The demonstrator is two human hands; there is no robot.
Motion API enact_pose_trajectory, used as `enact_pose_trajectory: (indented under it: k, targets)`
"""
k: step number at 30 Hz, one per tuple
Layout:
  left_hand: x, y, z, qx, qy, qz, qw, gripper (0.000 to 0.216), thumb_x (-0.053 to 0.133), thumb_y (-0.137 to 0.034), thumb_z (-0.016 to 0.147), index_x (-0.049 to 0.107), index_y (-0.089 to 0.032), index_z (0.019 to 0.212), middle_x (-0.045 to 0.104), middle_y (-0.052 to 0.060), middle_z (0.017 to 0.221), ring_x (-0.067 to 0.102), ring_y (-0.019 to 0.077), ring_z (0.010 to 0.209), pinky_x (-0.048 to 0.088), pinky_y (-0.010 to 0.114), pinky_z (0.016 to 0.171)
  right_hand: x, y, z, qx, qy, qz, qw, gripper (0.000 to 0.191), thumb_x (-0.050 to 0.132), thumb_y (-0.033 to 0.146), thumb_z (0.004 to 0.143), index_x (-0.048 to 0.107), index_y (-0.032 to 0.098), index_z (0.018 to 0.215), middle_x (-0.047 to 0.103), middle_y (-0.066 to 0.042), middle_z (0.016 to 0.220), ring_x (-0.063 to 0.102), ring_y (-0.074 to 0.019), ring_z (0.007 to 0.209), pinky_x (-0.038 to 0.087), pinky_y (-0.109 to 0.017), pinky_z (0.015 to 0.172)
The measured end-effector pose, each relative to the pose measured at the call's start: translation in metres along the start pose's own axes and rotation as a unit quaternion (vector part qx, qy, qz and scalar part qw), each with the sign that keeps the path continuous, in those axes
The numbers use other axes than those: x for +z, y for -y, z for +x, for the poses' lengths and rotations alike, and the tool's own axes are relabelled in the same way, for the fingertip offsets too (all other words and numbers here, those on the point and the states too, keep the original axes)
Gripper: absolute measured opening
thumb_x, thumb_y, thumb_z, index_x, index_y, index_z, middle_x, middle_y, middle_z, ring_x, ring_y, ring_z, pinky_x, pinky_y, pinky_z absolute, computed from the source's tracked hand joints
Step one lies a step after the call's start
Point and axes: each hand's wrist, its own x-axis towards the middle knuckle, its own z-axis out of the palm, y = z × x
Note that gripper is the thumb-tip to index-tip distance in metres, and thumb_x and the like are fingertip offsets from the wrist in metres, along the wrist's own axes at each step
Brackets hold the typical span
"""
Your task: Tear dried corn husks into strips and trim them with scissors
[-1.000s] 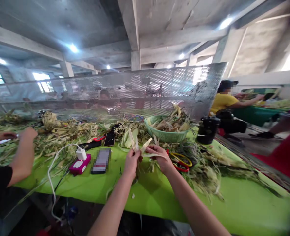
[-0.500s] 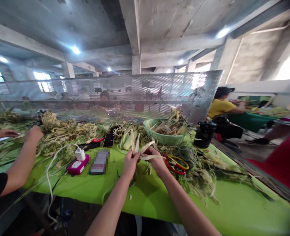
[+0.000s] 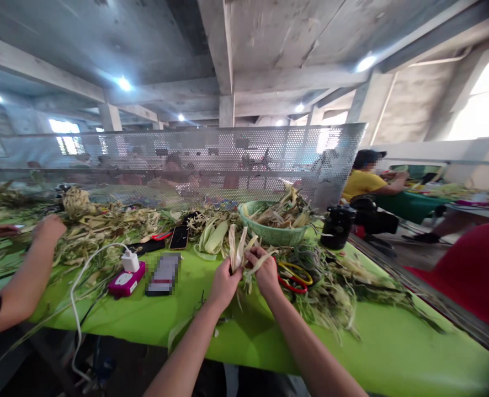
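Pale dry corn husk strips stand up between my two hands, above the green tabletop. My left hand is closed around the lower ends of the strips. Against them from the right, my right hand pinches another husk strip, its fingers close to my left thumb. Just behind my hands lies a bundle of greenish husks. To the right of my right hand rest scissors with red and yellow handles, partly among loose fibres.
A green basket of husks stands behind, beside a black jar. Phones, a magenta power block and its white cable lie left. A co-worker's hands work among husks at far left. A perforated metal screen runs along the back.
My hands have come closer together, and the husk strips now stand more upright. The whole view has shifted slightly, so most things sit a little further left.
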Motion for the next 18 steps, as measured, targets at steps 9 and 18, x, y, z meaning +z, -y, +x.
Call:
enact_pose_trajectory:
  k: [9,18]
  targets:
    - [0.001,-0.005,-0.004,-0.037,0.028,-0.052,0.998,0.019,0.061,-0.024,0.075,0.063,-0.018,0.094,0.066,0.006,0.084,0.059,0.0191,0.074,0.046,0.028,0.069,-0.007,0.002,0.010,-0.030,-0.112,0.046,0.992,0.027,0.070,0.041,0.060,0.055,0.020,0.070,0.051,0.004,0.060,0.043,-0.0104,0.050,0.035,-0.023,0.048]
    - [-0.004,0.010,0.001,-0.063,0.002,-0.094,0.994,0.024,0.064,-0.034,0.074,0.062,-0.018,0.092,0.066,0.007,0.087,0.060,0.0193,0.074,0.047,0.027,0.067,-0.012,0.011,0.009,0.022,-0.054,0.049,0.997,0.038,0.070,0.053,0.062,0.057,0.019,0.072,0.055,0.002,0.059,0.043,-0.0095,0.045,0.033,-0.024,0.044]
